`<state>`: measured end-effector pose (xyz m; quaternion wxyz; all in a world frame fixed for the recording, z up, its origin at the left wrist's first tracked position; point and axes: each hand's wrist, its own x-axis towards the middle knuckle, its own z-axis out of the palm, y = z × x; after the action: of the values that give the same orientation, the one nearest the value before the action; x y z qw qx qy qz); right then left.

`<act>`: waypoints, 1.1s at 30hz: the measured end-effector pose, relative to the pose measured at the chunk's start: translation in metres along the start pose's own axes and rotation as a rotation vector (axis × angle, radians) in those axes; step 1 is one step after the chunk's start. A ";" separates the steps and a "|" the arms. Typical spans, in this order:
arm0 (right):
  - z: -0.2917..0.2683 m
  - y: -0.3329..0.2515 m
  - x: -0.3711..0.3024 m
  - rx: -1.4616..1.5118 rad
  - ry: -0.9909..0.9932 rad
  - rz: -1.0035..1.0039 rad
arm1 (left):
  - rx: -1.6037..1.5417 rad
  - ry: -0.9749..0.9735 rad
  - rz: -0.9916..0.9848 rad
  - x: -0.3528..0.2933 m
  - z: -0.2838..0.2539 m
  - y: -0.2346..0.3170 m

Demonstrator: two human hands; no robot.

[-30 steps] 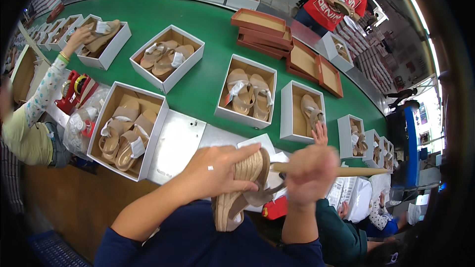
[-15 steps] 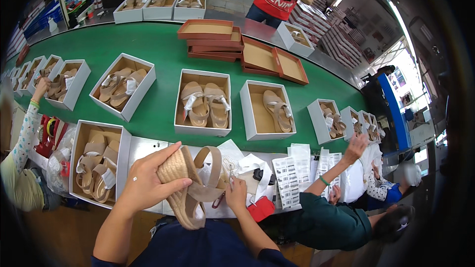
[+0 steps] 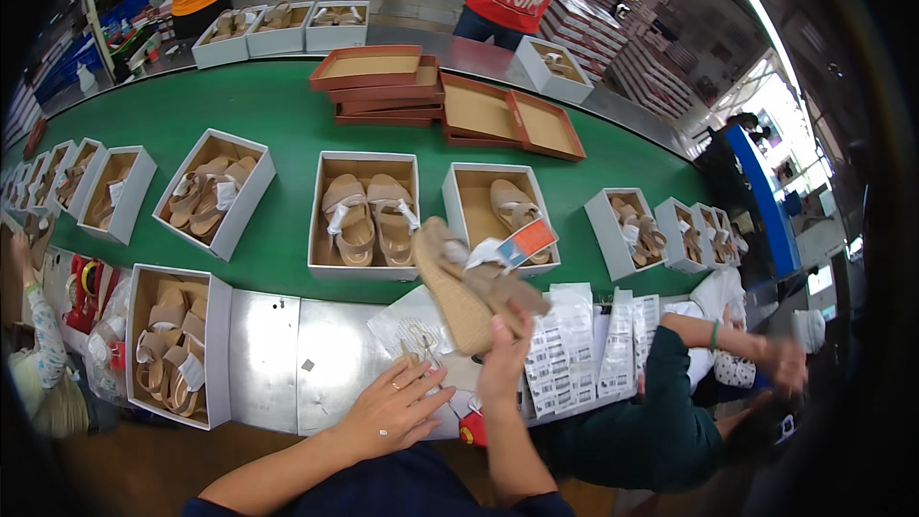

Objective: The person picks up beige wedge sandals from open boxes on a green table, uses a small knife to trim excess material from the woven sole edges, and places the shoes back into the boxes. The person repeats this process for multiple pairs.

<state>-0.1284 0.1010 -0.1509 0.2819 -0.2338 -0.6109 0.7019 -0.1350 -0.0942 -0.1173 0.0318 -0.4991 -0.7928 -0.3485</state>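
Observation:
My right hand [image 3: 502, 364] grips a beige wedge sandal [image 3: 450, 302] with a woven-look sole, tilted over the table's near edge. White tissue [image 3: 488, 253] and an orange-and-blue tag [image 3: 526, 242] show at its strap. Just beyond it stands a white box [image 3: 466, 193] with a single sandal [image 3: 513, 203] inside, partly covered by the tag. My left hand [image 3: 400, 404] is open, fingers spread, low over the metal table edge. Thin cords [image 3: 421, 333] on white paper lie by its fingertips.
Boxed sandals line the green table [image 3: 287, 101]; one box [image 3: 220, 345] stands near left. Reddish lids [image 3: 388, 72] are stacked beyond. Sticker sheets [image 3: 549, 364] lie at right, beside a co-worker's dark green sleeve [image 3: 661, 412]. Others stand across the table.
My left hand has let go of the sandal, which my right hand now holds farther right, nearer the box. The orange-and-blue tag has come into sight. The co-worker's arm at right has swung outward.

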 end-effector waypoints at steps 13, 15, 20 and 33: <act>0.000 0.075 0.163 -0.715 0.022 -0.428 | -0.236 -0.038 -0.695 -0.046 0.011 -0.076; 0.025 0.058 0.148 -0.673 -0.007 -0.480 | -0.334 0.087 -0.863 -0.037 0.011 -0.092; 0.065 0.107 0.157 -0.412 -0.452 0.019 | -0.637 0.471 -1.145 0.018 0.024 -0.163; 0.141 0.134 0.190 -1.191 -0.530 -0.396 | -0.552 0.475 -1.381 0.069 0.076 -0.302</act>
<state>-0.3765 0.1154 -0.2600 0.0691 -0.0531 -0.9728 0.2146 -0.3925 -0.0745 -0.3048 -0.1487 0.2056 -0.7805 -0.5713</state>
